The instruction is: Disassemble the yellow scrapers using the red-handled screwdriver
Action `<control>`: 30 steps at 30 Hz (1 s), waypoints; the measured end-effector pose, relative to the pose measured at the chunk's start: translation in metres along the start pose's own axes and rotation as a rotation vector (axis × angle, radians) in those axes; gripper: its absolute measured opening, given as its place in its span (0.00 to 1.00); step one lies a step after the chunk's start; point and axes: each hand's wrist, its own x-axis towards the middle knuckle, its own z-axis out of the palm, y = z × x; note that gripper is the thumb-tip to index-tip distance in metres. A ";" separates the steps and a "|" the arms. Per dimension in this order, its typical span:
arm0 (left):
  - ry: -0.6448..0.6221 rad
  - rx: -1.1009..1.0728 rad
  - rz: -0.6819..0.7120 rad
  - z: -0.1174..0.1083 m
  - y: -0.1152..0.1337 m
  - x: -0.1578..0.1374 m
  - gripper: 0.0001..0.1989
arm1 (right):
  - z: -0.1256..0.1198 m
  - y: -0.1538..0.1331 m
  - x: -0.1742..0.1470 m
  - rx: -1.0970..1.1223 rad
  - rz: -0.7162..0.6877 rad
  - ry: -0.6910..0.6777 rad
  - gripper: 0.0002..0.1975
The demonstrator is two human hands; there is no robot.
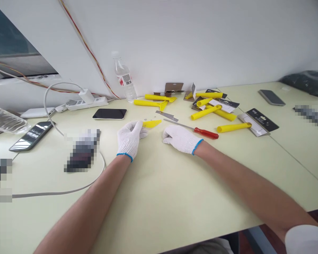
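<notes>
My left hand (129, 138), in a white knit glove, pinches a small flat yellow plastic piece (152, 124) that points right. Across a short gap, my gloved right hand (180, 137) rests on the table with its fingers curled in; whatever they hold, if anything, is hidden. Just beyond that hand lies a screwdriver (206, 133) with a red handle, its shaft pointing left. Flat metal blades (166, 115) lie behind the gap between the hands. Tiny screws (145, 119) are scattered near the yellow piece.
Several yellow scraper handles (205, 113) and cardboard packages (262, 119) lie at the back right. A water bottle (125, 81) stands by the wall. On the left are a phone (110, 114), a power strip (87, 103) and a white cable (60, 193). Another phone (271, 97) lies far right.
</notes>
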 end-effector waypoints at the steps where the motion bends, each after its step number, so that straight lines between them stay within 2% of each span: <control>1: -0.002 -0.005 0.002 -0.001 0.001 0.001 0.20 | -0.001 0.001 0.000 0.006 0.005 0.000 0.08; 5: 0.004 -0.019 0.036 -0.010 0.001 0.010 0.21 | -0.009 0.006 0.014 0.057 0.031 0.135 0.04; 7: 0.063 -0.024 0.074 -0.016 0.000 0.016 0.21 | -0.014 0.004 0.032 0.027 0.061 0.214 0.05; 9: 0.168 -0.029 0.123 -0.021 -0.002 0.023 0.21 | -0.017 -0.002 0.054 -0.043 0.073 0.208 0.07; 11: 0.263 -0.027 0.152 -0.025 -0.003 0.028 0.21 | -0.018 -0.009 0.075 -0.112 0.051 0.147 0.07; 13: 0.304 -0.015 0.163 -0.027 -0.004 0.031 0.21 | -0.016 -0.017 0.092 -0.141 0.034 0.114 0.06; 16: 0.275 0.009 0.181 -0.027 -0.003 0.030 0.21 | -0.015 -0.024 0.101 -0.158 0.034 0.143 0.06; 19: 0.203 0.024 0.204 -0.024 -0.002 0.026 0.21 | -0.015 -0.026 0.092 -0.088 0.026 0.240 0.18; 21: 0.136 0.032 0.208 -0.022 -0.001 0.022 0.20 | -0.013 -0.025 0.083 0.032 -0.039 0.198 0.19; 23: 0.066 0.053 0.198 -0.019 0.001 0.019 0.21 | -0.013 -0.021 0.075 0.139 -0.112 0.097 0.15; 25: 0.030 0.073 0.187 -0.017 0.003 0.016 0.22 | -0.017 -0.014 0.071 0.190 -0.123 0.082 0.12; 27: 0.045 0.066 0.181 -0.016 0.004 0.015 0.22 | -0.027 -0.002 0.070 0.157 -0.068 0.184 0.12; 30: 0.085 0.050 0.173 -0.015 0.004 0.017 0.23 | -0.049 0.021 0.075 -0.064 0.091 0.407 0.14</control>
